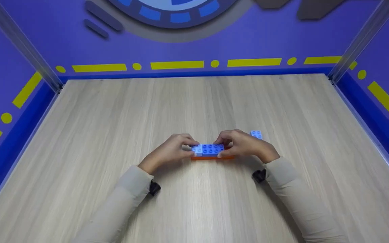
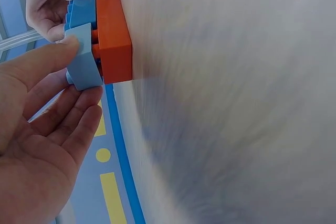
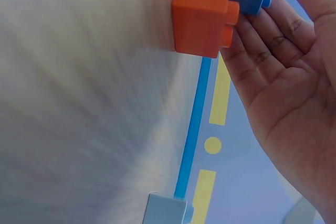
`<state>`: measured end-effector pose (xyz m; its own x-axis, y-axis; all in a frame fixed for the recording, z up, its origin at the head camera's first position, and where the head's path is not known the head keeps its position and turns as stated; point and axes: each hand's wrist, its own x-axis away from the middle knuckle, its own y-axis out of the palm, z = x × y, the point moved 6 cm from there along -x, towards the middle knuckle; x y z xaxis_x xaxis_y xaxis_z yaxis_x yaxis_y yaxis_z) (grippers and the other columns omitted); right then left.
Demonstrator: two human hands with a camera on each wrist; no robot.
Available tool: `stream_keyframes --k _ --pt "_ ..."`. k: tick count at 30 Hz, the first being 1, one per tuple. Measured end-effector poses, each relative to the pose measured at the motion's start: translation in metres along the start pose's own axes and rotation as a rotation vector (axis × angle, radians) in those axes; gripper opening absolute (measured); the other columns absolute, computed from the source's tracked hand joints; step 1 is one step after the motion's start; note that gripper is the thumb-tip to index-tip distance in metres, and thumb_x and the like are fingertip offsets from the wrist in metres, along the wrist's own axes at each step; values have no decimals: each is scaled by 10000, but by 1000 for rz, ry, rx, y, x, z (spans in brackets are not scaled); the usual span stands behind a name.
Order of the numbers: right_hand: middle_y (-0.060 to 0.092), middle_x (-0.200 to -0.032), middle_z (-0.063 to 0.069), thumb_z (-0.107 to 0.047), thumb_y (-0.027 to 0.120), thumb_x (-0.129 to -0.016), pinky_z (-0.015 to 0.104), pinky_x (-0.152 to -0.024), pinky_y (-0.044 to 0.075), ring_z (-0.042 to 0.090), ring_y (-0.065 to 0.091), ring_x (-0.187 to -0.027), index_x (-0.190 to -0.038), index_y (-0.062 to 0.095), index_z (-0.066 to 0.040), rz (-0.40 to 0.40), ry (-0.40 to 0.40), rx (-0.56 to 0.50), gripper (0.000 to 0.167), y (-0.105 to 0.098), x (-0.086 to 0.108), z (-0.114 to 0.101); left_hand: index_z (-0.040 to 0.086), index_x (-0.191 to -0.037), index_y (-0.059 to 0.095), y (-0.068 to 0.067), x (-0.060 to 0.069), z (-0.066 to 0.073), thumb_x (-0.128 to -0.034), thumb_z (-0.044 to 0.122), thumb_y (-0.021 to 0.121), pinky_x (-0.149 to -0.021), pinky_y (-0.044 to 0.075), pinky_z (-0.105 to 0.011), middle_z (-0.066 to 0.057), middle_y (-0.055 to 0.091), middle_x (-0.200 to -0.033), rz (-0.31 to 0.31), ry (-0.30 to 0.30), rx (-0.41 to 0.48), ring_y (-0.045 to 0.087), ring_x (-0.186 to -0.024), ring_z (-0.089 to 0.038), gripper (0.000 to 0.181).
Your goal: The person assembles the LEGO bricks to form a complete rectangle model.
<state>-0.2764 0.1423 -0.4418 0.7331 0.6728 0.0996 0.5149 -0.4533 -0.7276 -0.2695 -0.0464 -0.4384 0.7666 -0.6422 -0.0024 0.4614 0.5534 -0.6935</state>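
- Left hand (image 1: 174, 147): thumb and fingers pinch small light-blue plastic stud block (image 1: 197, 150).
- Right hand (image 1: 245, 144): pinches longer mid-blue plastic stud brick (image 1: 211, 150), right end.
- Both blocks side by side atop long orange-red plastic brick (image 2: 114, 38); gap beneath, its studs showing.
- Orange-red brick lies on pale wood-grain surface (image 1: 198, 199).
- Another light-blue stud block (image 1: 256, 134) on surface, just beyond right hand.

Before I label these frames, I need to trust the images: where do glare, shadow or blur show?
Head view: the studs on the blue brick are readable, a pale sheen marks the near middle of the tabletop, and a dark shadow lies along the right sleeve; left wrist view: the tabletop grain is smeared, while the orange brick shows clear edges; right wrist view: the tabletop blurs into streaks.
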Motion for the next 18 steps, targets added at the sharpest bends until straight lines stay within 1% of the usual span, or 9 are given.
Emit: stream_keyframes --k 6,15,18 --pt "685 -1081 77 -236 757 -831 390 -858 548 211 652 -960 -1067 668 -75 4 -4 -5 299 0 0 -1 3 -1180 673 -1 0 1 -839 64 715 -913 497 -406 -111 677 -1083 -8 0 10 610 -1035 -252 350" --pt "683 -1085 74 -244 759 -828 389 -859 547 218 650 -971 -1065 670 -76 1 7 -11 303 1 0 0 27 -1192 673 -1 1 1 -841 79 719 -919 489 -409 -88 671 -1089 -21 -32 -1 597 -1039 -251 359" --pt "683 -1085 74 -240 759 -829 390 -860 546 219 648 -972 -1068 669 -77 1 12 -12 303 1 0 0 33 -1190 675 -2 1 1 -839 78 721 -912 493 -405 -83 672 -1080 -20 -35 -3 598 -1030 -245 358"
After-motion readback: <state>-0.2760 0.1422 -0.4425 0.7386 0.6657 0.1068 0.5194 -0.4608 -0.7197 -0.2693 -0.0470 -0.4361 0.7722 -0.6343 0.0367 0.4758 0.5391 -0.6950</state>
